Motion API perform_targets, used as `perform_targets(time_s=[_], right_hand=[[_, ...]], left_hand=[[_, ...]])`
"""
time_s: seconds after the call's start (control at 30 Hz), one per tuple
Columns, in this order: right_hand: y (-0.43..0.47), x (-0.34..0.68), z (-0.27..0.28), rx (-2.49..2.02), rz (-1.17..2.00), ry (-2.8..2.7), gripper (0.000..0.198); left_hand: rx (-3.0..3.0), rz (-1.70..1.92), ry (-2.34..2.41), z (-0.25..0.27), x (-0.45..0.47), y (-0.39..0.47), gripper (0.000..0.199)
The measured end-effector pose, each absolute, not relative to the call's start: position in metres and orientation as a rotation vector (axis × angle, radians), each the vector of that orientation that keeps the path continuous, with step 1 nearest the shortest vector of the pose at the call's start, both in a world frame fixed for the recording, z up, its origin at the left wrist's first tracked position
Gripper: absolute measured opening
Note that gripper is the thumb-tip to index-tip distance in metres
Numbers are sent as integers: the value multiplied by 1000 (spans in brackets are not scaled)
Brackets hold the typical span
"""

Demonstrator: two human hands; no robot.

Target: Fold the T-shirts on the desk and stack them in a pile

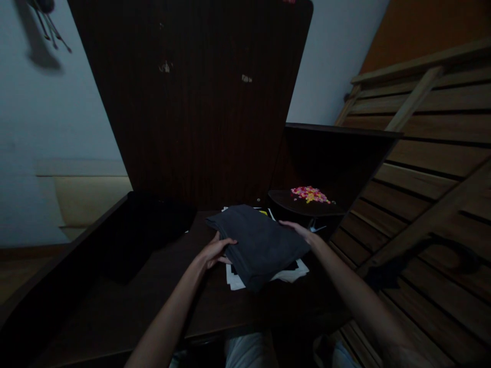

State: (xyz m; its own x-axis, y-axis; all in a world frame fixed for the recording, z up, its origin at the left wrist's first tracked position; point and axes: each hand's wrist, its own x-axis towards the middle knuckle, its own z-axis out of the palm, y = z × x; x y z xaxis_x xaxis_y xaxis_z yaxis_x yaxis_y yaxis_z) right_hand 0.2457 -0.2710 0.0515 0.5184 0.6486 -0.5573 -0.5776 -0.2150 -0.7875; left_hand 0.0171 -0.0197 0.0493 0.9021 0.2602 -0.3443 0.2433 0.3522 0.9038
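Observation:
A dark grey folded cloth [261, 245], perhaps a garment, lies tilted over a white and black pile [236, 281] on the dark wooden desk. My left hand [217, 250] grips its left edge, thumb on top and the other fingers lower down beside the pile. Along the right edge, my right hand [301, 231] holds the cloth, its fingers partly hidden. White edges and a small yellow patch of the pile show from under the cloth. Whether the pile is fabric or paper I cannot tell.
Black cloth [161, 220] lies on the desk [172, 306] at the left. Small pink, red and yellow pieces [310, 194] are heaped on a corner shelf [303, 206]. A tall dark panel [199, 112] rises behind. Wooden slats [422, 168] stand close on the right.

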Motion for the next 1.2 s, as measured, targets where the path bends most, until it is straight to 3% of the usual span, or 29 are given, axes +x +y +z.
perform_targets(time_s=[0.07,0.13,0.43,0.57,0.67,0.87,1.2], right_hand=[[-266,248,50,-1457,1150,-185,25],[-262,247,51,-1504,1131,-306,38],[-270,225,89,-1278,818,-364,54],[-277,215,99,-1186,668,-324,60],[-280,208,86,-1163,611,-277,58],[-295,193,30,-1270,867,-112,32],[-295,191,30,-1348,834,-150,40]], left_hand=[[1240,-27,410,49,16,-21,83],[1241,-18,363,48,17,-22,84],[973,235,258,91,56,-12,54],[913,279,122,114,72,-8,58],[911,299,130,105,78,-10,61],[1076,64,534,49,61,-10,27],[1215,9,469,47,44,-26,66]])
